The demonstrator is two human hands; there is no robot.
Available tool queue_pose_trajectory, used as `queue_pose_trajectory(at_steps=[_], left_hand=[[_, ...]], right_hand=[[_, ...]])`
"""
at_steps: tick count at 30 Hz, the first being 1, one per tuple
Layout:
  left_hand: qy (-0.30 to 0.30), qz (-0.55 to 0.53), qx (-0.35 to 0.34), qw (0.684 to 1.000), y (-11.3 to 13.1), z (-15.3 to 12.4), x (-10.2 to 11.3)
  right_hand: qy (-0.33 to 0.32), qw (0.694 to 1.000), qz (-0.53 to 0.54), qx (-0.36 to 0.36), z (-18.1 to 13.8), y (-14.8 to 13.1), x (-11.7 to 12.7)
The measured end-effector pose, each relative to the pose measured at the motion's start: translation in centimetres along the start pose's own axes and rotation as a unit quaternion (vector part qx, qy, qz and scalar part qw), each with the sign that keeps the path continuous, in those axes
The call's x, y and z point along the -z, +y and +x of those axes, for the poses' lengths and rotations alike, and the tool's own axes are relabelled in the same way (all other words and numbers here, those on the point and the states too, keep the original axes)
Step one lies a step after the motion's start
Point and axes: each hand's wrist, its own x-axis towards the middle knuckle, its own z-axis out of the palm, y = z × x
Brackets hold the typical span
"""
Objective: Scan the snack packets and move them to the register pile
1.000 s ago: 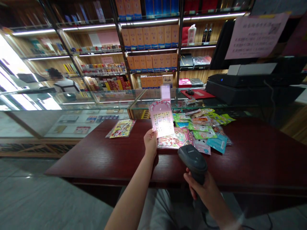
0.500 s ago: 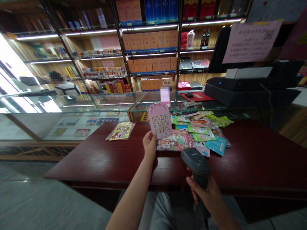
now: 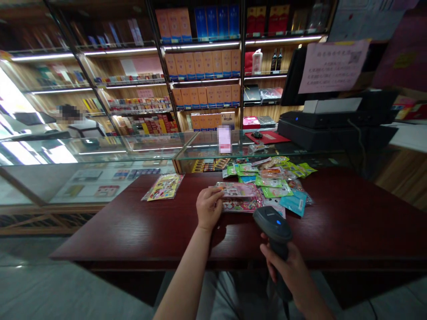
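Note:
My left hand (image 3: 207, 207) pinches a pink sticker pack (image 3: 237, 190) by its left edge and holds it nearly flat, just above a pile of coloured packets (image 3: 270, 184) on the dark red table (image 3: 140, 231). My right hand (image 3: 287, 266) grips the handle of a black barcode scanner (image 3: 272, 224), whose head points toward the pack and shows a small blue light. A yellow sticker pack (image 3: 164, 186) lies apart on the table to the left.
A glass display counter (image 3: 100, 155) runs behind the table. A black cash register (image 3: 333, 120) with a paper notice (image 3: 332, 66) stands at the right. Shelves of boxed goods (image 3: 203, 66) fill the back wall. A person (image 3: 78, 122) sits far left behind the counter.
The pink pack was held upright and is now tilted down nearly flat over the pile. The scanner stayed close below it, and a blue light now shows on its head.

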Motion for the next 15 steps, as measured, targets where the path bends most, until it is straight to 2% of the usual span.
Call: queue_pose_trajectory(at_steps=[5,11,15], left_hand=[[-0.031,0.021,0.010,0.999,0.21,-0.03,-0.30],[-0.080,-0.018,0.024,0.996,0.53,-0.23,-0.58],[-0.086,-0.042,0.034,0.995,0.66,-0.20,-0.62]], right_hand=[[0.008,1.000,0.005,0.002,0.32,-0.50,-0.06],[0.013,1.000,0.002,-0.009,0.52,-0.75,-0.06],[0.005,1.000,0.007,-0.002,0.57,-0.81,0.01]])
